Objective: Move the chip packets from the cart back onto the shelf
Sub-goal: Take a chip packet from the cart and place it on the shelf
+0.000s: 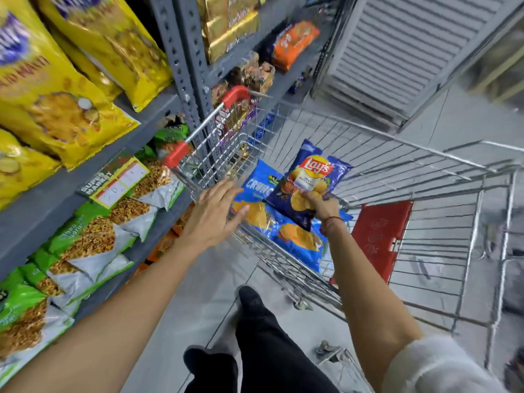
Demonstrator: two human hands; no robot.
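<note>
My right hand (317, 201) grips the lower edge of a dark blue Lay's chip packet (310, 180) and holds it raised above the wire cart (397, 177). Under it, a larger light blue chip packet (286, 236) lies in the cart's basket. My left hand (215, 214) hovers over the cart's near rim with fingers spread, holding nothing, its fingertips close to the light blue packet. The grey metal shelf (51, 199) stands to the left, stocked with snack bags.
Yellow snack bags (54, 103) fill the upper shelf and green-and-white packets (85, 245) the lower one. A price tag (116, 180) hangs off the shelf edge. The cart has a red handle (235, 96) and a red seat flap (380, 236). My legs and shoe (252, 302) stand on grey floor.
</note>
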